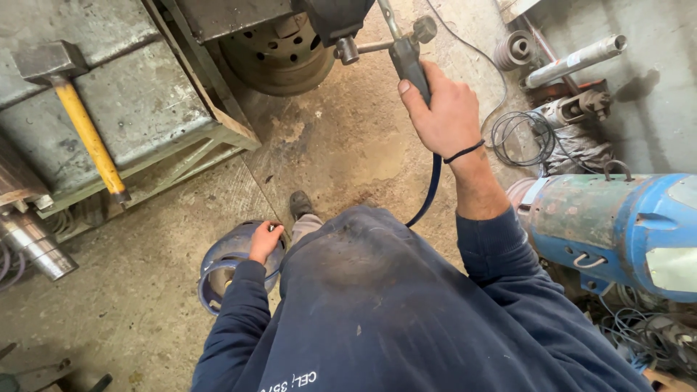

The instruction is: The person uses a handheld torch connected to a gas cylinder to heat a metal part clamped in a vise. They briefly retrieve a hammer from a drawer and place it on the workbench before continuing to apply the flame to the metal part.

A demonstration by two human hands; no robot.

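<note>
Scene: A person in a dark blue work jacket stands on a stained concrete workshop floor (145, 312), seen from above, both arms out.

Right hand: The right hand (443, 109) is closed around the dark handle of a metal gas torch (408, 62), fingers wrapped tight, thumb laid along the grip. The torch tip is raised toward a rusty round steel wheel-like part (272, 62) at the top of the view.

Hose: A blue rubber hose (430, 190) hangs from the handle and runs down past the wrist toward the body.

Left hand: The left hand (265, 241) rests on top of a small blue gas cylinder (221, 268) standing on the floor beside the person's shoe; the fingers curl over its top, though what they pinch cannot be told.

Handling: The torch looks rigid and light enough for one hand, best held at the handle, well back from the tip. The cylinder looks heavy and hard, its collar ring the likely hold.

Surroundings: A sledgehammer with a yellow shaft (83, 123) lies on a grey steel desk (145, 101) to the left; a large blue motor housing (617, 232) sits at right.
</note>
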